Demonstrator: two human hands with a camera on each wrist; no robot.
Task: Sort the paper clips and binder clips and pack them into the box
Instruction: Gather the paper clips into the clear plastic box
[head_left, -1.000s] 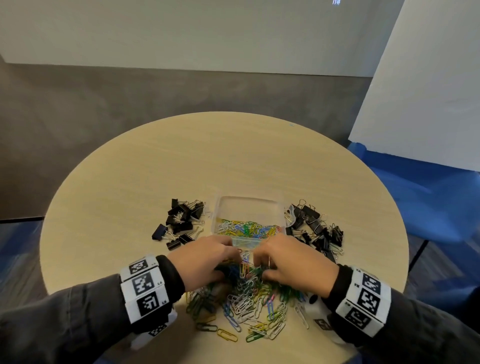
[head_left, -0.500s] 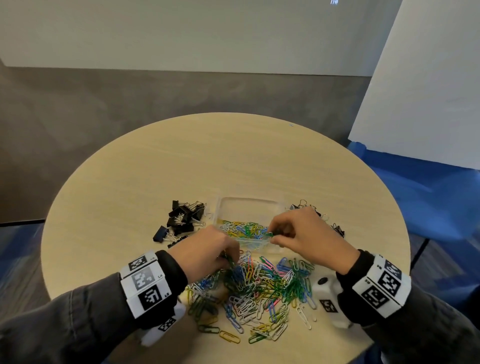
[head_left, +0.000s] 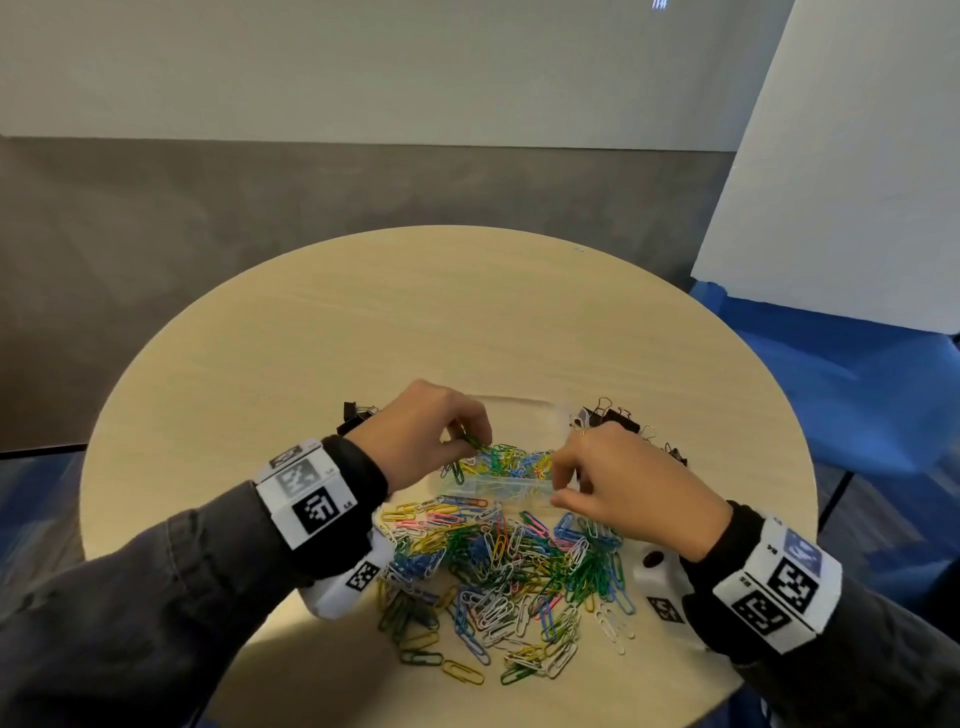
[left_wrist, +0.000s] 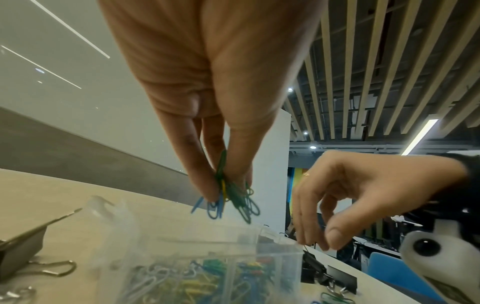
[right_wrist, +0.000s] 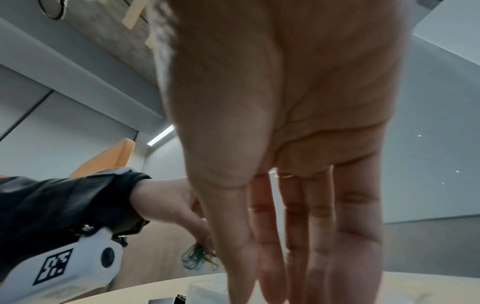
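While pinched in left hand, paper clips above box; right hand slack

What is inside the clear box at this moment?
The clear box holds coloured paper clips in its near part. The left hand pinches more clips above it. The far part looks empty; both hands cover its ends.
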